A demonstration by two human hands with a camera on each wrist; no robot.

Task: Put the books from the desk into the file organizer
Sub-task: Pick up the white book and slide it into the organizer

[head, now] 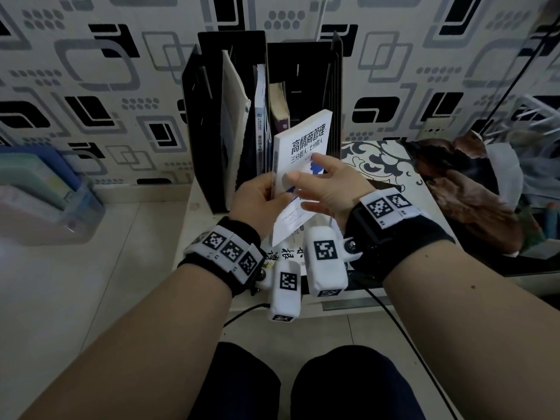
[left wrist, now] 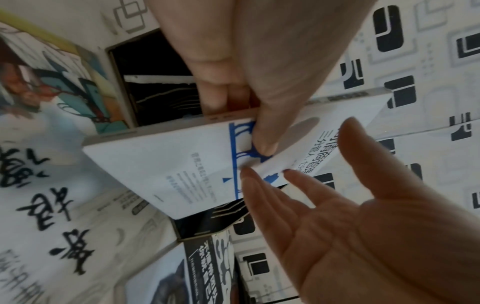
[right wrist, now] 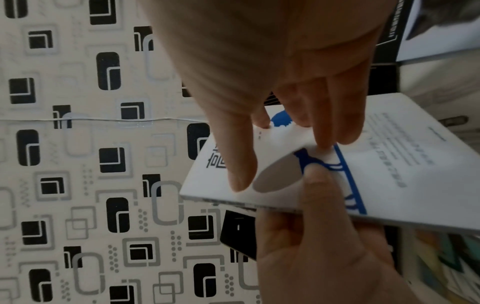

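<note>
A white book with blue print (head: 303, 144) (left wrist: 161, 164) (right wrist: 389, 164) is held tilted in front of the right compartment of the black file organizer (head: 230, 43). My left hand (head: 272, 192) (left wrist: 246, 115) (right wrist: 317, 195) grips its lower left edge, thumb on the cover and fingers behind. The straight fingers and thumb of my right hand (head: 315, 177) (left wrist: 306, 181) (right wrist: 280, 156) touch the cover. The organizer's left slots hold a large pale book (head: 233, 116), a blue-and-white one (head: 260, 122) and one with yellowed pages (head: 278, 104). A white book with black calligraphy (head: 285, 250) (left wrist: 46, 205) lies on the desk under my hands.
A floral-patterned book (head: 375, 159) and a brown-covered one (head: 454, 183) lie on the desk to the right. A clear plastic box of folders (head: 45, 189) stands on the floor at the left. A black cable (head: 391, 313) hangs off the desk's front edge. The patterned wall is right behind the organizer.
</note>
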